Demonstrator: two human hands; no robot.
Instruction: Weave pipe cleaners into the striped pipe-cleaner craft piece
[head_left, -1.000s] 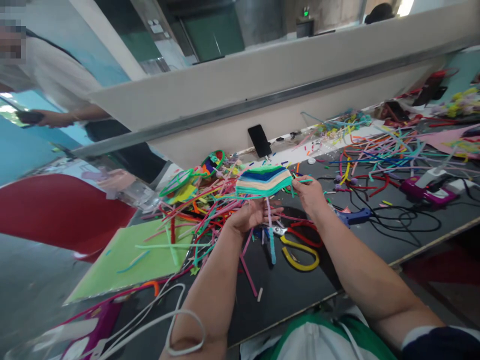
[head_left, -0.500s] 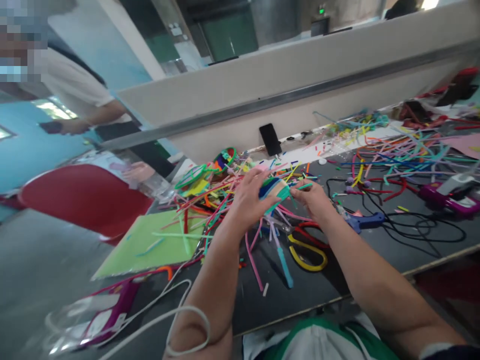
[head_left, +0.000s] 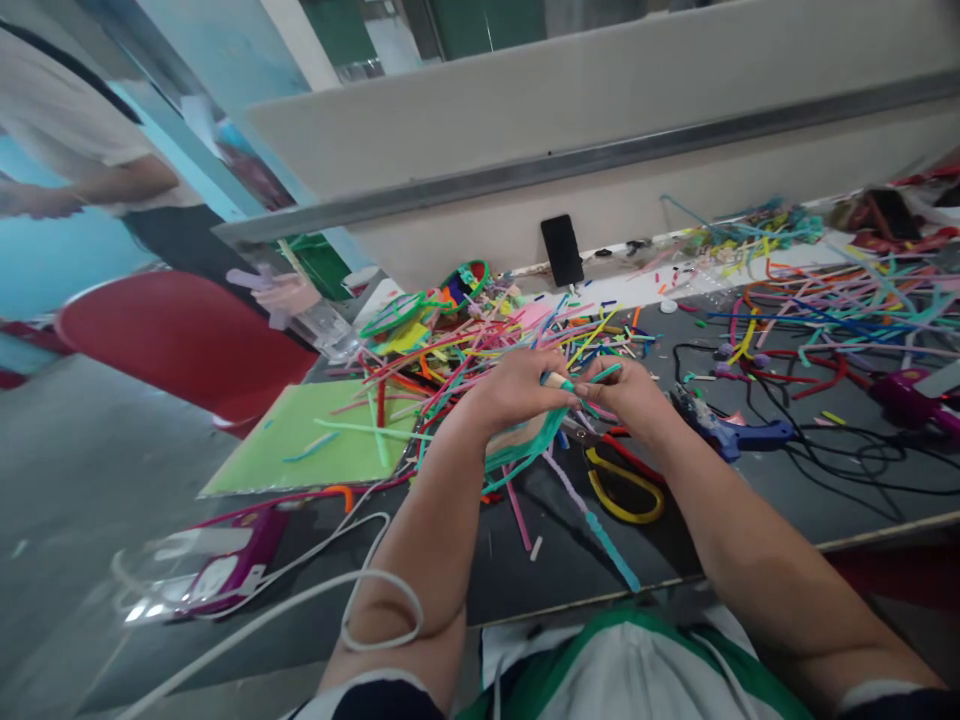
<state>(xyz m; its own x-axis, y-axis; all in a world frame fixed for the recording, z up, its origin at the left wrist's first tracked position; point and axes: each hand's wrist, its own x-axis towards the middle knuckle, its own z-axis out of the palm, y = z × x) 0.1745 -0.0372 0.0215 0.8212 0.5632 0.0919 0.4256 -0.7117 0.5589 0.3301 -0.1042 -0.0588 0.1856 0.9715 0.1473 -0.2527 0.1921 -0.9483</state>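
Note:
My left hand (head_left: 517, 392) is closed on a rounded piece of coiled pipe cleaners (head_left: 529, 445), teal at its rim with a beige band, which hangs below the palm. Against its upper edge, my right hand (head_left: 622, 395) pinches a teal pipe cleaner (head_left: 606, 373), its end poking out past the fingers. The fingertips of both hands nearly meet. Just below them lie scissors with red and yellow handles (head_left: 626, 515). A lilac and light-blue fuzzy stem (head_left: 611, 552) reaches toward the table's front edge.
Loose pipe cleaners (head_left: 450, 350) cover the table behind my hands. A phone (head_left: 562, 250) leans at the back. Right are a blue-handled tool (head_left: 750, 434) and black cables; left, a green sheet (head_left: 300, 440), white cable, red chair (head_left: 180, 340) and a standing person (head_left: 112, 185).
The coiled piece has tipped downward beneath my left hand, and its blue part no longer shows. My hands have come closer together. The camera view has shifted, leaving less of the person in sight.

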